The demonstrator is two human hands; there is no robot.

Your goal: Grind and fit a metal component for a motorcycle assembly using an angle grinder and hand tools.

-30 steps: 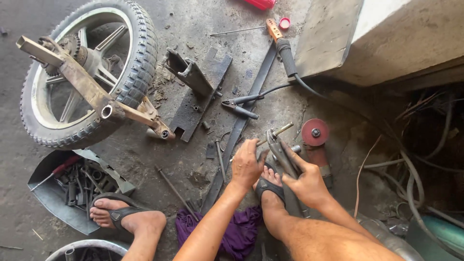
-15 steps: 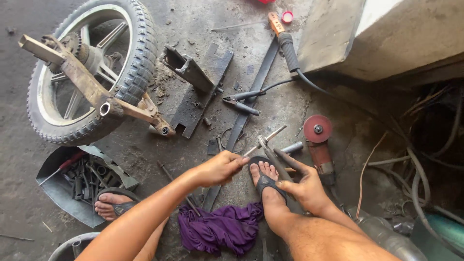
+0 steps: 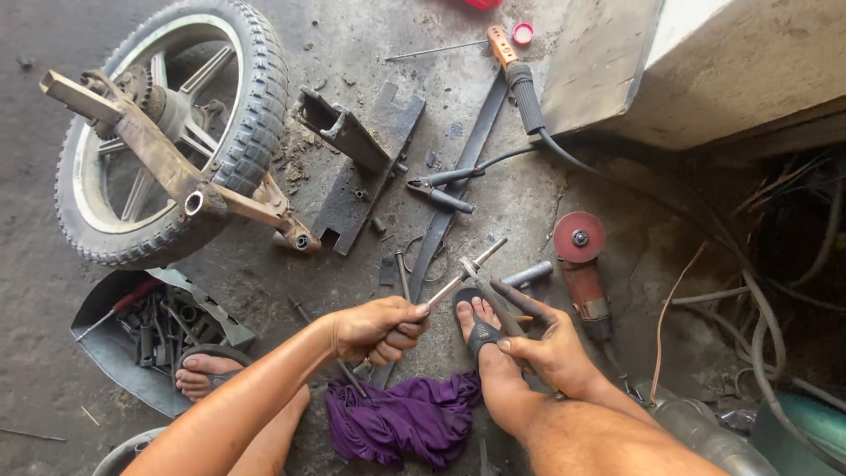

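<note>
Left hand closed around a metal rod, its long axis pointing far-right, right hand gripping pliers that point far-left

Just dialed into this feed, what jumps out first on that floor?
The big spoked wheel at upper left, with a rusty swingarm lying across it, dominates the grimy floor. At bottom centre the left hand grips a thin metal rod, while the right hand holds dark pliers against it, above a sandalled foot. A red-disc angle grinder lies just right, a purple rag below.
</note>
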